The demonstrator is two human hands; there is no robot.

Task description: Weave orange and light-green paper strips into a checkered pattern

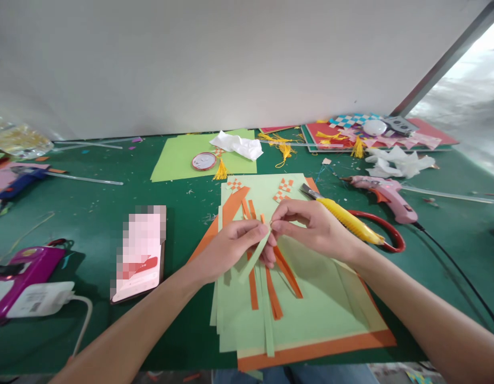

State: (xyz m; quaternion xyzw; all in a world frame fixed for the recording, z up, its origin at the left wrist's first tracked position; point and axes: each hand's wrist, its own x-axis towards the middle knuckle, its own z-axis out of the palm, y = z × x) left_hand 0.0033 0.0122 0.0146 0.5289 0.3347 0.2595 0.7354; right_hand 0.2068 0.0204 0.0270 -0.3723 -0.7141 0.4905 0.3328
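Both hands meet over a stack of pale green paper sheets (318, 314). My left hand (247, 237) pinches a pale green paper strip (254, 256) whose free end hangs down to the left. Fingertips of my right hand (306, 224) close at the strip's upper end, beside the left thumb; the exact spot they grip is small and partly hidden. Beneath the hands lie several orange paper strips (274, 298) and more green ones. Small orange-and-white checked woven pieces (285, 185) rest near the top of the stack. Yellow-handled scissors (350, 221) lie just beyond my right hand.
A phone (140, 256) lies at left, near a purple power strip (26, 272) with a white charger. A pink glue gun (385, 194) sits at right, its cord trailing forward. Behind are a white tissue (239, 145), a round tin (204, 161) and yellow tassels (284, 149).
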